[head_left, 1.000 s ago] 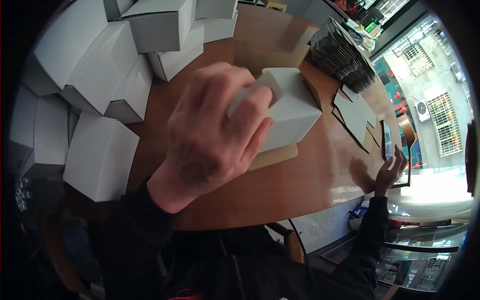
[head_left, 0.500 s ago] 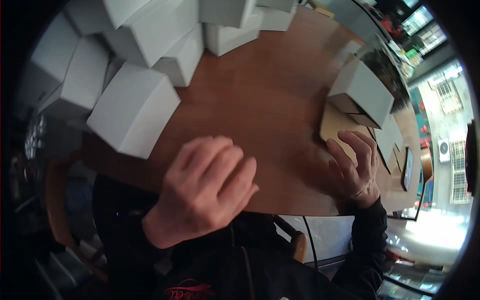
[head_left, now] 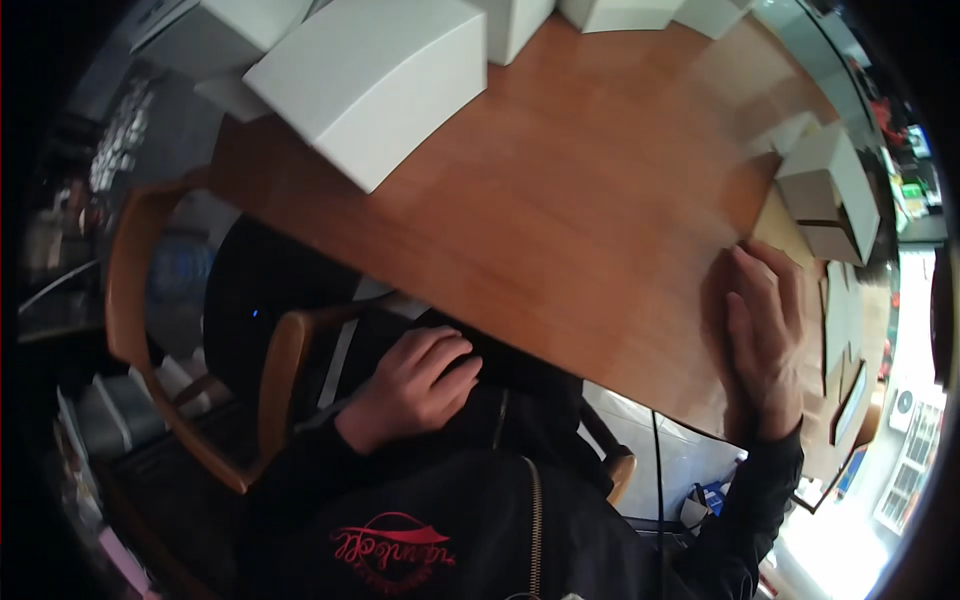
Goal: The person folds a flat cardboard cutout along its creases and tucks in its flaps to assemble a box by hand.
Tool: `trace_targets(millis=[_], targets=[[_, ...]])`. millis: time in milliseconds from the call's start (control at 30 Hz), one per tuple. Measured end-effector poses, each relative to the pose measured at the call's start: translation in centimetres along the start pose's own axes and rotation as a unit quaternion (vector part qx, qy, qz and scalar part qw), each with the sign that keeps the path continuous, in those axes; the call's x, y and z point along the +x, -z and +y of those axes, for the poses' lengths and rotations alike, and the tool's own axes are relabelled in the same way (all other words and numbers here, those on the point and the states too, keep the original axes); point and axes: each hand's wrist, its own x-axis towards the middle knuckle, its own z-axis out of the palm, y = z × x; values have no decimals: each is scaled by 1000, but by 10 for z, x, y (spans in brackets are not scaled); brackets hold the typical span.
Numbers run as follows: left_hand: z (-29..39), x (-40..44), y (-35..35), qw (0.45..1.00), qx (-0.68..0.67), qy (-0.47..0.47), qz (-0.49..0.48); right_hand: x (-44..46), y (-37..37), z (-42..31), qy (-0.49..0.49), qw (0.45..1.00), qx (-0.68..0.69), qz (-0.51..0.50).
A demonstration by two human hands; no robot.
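My left hand (head_left: 415,385) hovers over my lap, off the table's near edge, with its fingers curled in and no object showing in it. On the brown table (head_left: 580,210), at the right, my right hand (head_left: 770,320) rests with bent fingers apart from the thumb, holding nothing. Just beyond its fingertips stands a white box (head_left: 835,185) with an open side and a brown inner flap (head_left: 783,228). Flat white cardboard pieces (head_left: 838,320) lie to the right of this hand.
A large white box (head_left: 390,90) sits at the table's left, with more white boxes (head_left: 625,12) along the far side. A phone (head_left: 850,403) lies near the right edge. Wooden chair arms (head_left: 285,370) are at the lower left, below the table.
The view has swung left. My left hand has let go of the open white box and drawn back to my lap. That box now stands farther right, and my right hand has come near it.
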Motion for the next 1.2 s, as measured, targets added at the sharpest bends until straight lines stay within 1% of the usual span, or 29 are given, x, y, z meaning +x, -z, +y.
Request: trace_targets(millis=[33,67,100,167,200,233,367,567,700,867,1200], targets=[[-4,-10,-4,998,-15,31,-55,-2,0,-4,6,1000,0,6],[-10,-21,-9,997,-10,47,-60,-3,-1,-6,15,1000,14,0],[-16,-31,-13,988,-61,102,-97,-5,0,-7,36,999,0,-4],[-30,-48,-20,952,-163,205,-157,-6,3,-8,79,996,-35,-7],[-33,-54,-24,925,-217,252,-183,-6,3,-8,100,994,-54,-9],[-34,-59,-27,924,-215,261,-179,-6,2,-8,108,993,-48,-10],[-37,-69,-41,922,-41,314,-224,-11,-4,-5,101,995,-4,-5],[-39,-74,-40,914,-57,349,-201,-14,-4,-5,137,991,-10,0],[-36,-84,-39,897,-33,381,-219,-14,2,-14,106,993,-29,-35],[-25,-87,-41,900,-45,400,-167,-12,5,-22,92,995,-14,-42],[-31,-92,-53,910,19,390,-136,-16,6,-4,85,994,13,-63]])
